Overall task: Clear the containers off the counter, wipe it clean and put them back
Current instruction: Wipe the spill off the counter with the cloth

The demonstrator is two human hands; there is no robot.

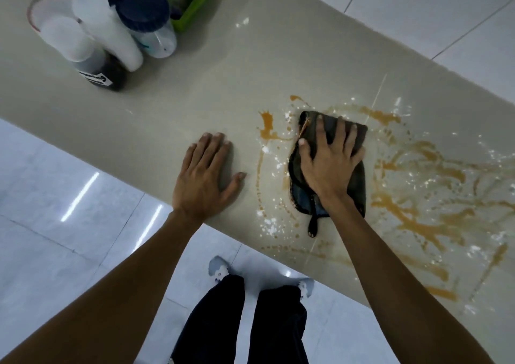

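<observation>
A person's right hand (328,163) is pressing flat, fingers spread, on a dark cloth (331,166) amid orange spills on the counter (195,99), the left hand (206,174) is resting open beside it, and the containers (111,35) are standing clustered at the far end.

Dim, cool, soft overall. Bright streaks of glare on the floor tiles (80,196); faint sheen on the counter (195,90). Blurred containers (103,29) at the far-left corner; wide-angle bending at frame edges.

Counter (195,90) smooth, glossy; rag (354,185) dark cloth; containers (117,29) plastic
</observation>
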